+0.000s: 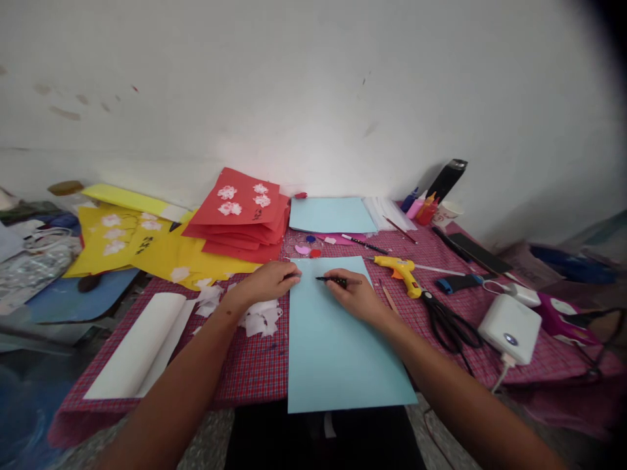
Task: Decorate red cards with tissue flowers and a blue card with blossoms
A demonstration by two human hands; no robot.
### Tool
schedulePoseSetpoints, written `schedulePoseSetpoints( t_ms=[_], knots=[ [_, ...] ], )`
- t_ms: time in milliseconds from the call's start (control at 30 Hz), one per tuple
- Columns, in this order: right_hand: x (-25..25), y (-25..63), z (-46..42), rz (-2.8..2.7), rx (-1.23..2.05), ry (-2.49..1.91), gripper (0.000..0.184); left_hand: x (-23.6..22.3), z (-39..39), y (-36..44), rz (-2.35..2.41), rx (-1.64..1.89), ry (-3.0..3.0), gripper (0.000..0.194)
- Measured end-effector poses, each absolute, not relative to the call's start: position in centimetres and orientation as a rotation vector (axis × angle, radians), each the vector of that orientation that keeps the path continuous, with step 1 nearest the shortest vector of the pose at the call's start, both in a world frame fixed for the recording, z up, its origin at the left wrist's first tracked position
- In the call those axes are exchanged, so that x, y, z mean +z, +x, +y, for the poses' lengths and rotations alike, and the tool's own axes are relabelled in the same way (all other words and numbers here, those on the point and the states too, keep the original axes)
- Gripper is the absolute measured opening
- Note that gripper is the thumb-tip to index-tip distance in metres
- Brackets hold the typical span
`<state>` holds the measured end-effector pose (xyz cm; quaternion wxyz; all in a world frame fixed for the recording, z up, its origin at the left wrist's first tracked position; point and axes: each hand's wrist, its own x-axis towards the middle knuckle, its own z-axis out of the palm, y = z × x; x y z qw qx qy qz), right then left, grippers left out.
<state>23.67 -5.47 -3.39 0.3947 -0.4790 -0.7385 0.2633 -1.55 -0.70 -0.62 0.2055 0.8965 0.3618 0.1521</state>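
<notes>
A light blue sheet of paper [343,352] lies in front of me, its near end reaching past the table edge. My right hand [355,294] grips a black pen [323,279] with a patterned barrel, its tip pointing left over the upper part of the sheet. At the sheet's left edge, my left hand [269,284] is closed, with a small dark thing at its fingertips that I cannot make out. White torn paper pieces [262,320] lie beside and below this hand.
Red sheets with pink flowers [235,225], yellow sheets [161,245] and rolled white paper [142,346] are on the left. Rightward are a yellow glue gun [404,271], black scissors [450,326], a white power adapter [512,329] with cables and paint bottles [428,210]. More blue sheets [333,215] lie behind.
</notes>
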Motion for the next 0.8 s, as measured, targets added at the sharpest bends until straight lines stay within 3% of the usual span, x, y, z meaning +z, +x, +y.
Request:
schedulePoseSetpoints(
  t_ms=[333,800],
  knots=[
    [-0.7,25.4,-8.3,-1.921,0.556,-1.613,0.017,-0.7,-0.7,-1.5,0.99,0.433,2.516,0.027],
    [0.6,27.2,-15.4,-1.932,0.797,-1.563,0.016,-0.2,-0.9,-1.5,0.987,0.412,2.504,0.024]
  ],
)
